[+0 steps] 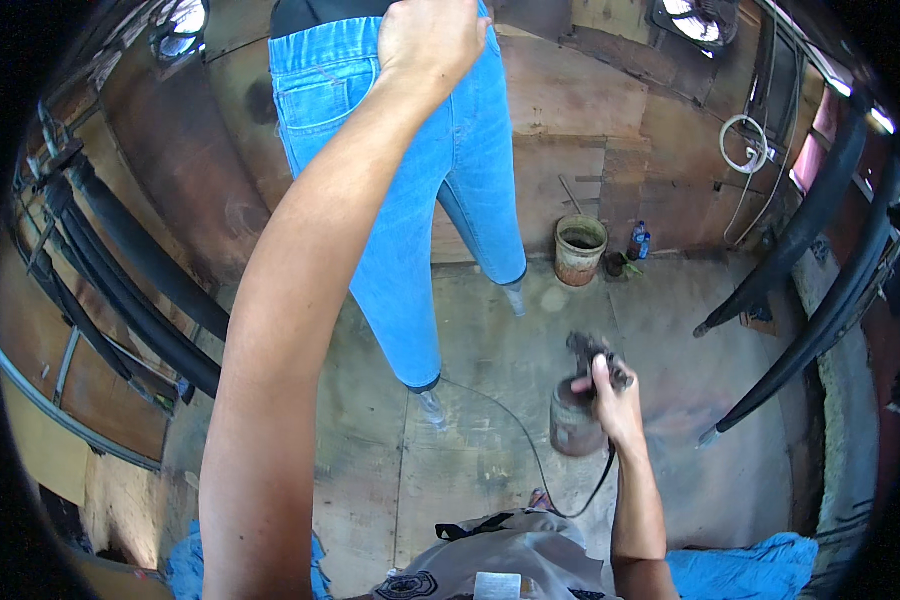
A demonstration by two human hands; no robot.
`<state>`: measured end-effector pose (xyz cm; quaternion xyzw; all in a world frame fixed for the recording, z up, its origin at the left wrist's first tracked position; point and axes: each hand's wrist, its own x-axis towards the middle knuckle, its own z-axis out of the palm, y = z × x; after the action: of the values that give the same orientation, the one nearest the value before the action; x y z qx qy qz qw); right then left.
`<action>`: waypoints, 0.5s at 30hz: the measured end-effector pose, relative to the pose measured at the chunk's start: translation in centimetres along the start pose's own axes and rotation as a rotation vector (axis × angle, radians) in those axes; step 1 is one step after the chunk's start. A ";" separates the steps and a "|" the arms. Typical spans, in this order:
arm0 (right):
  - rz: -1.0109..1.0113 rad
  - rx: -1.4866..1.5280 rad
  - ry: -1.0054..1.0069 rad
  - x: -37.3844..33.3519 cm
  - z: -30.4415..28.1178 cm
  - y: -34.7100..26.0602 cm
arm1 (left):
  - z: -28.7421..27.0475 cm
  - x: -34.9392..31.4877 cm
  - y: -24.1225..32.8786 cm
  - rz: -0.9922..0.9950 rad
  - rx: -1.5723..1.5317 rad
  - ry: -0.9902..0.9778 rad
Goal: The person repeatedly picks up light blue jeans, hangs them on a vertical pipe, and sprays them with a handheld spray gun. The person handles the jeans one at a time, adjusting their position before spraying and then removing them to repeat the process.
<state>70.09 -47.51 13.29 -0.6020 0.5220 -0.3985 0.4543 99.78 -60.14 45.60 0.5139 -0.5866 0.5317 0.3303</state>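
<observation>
A pair of light blue jeans (400, 250) hangs upright in front of me, drawn over a dark inflated-looking form. Narrow, see-through ends (430, 410) stick out below both hems. High up at the waistband, my left hand (430, 42) is closed on the front of the jeans, its fingertips turned away from view. To the right and lower, my right hand (615, 395) grips a dark spray gun (595, 358) with a stained cup (575, 420) beneath it. A thin hose (535, 450) loops from the gun side toward the left. The gun is apart from the jeans.
A stained bucket (581, 250) with a stick stands by the back wall, beside small blue bottles (639, 240). Black tube-like forms hang at left (135, 270) and right (820, 330). Blue cloth (745, 568) lies near me. Two fans (695, 20) sit high on the wall.
</observation>
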 end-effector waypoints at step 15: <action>-0.344 0.264 -0.062 -1.5 0.3 -11.3 | -6.7 -0.7 -0.6 -0.043 -0.104 -0.165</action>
<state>73.23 -45.54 24.08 -0.6292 0.3408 -0.5164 0.4703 99.44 -53.44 46.55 0.5508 -0.6271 0.4493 0.3185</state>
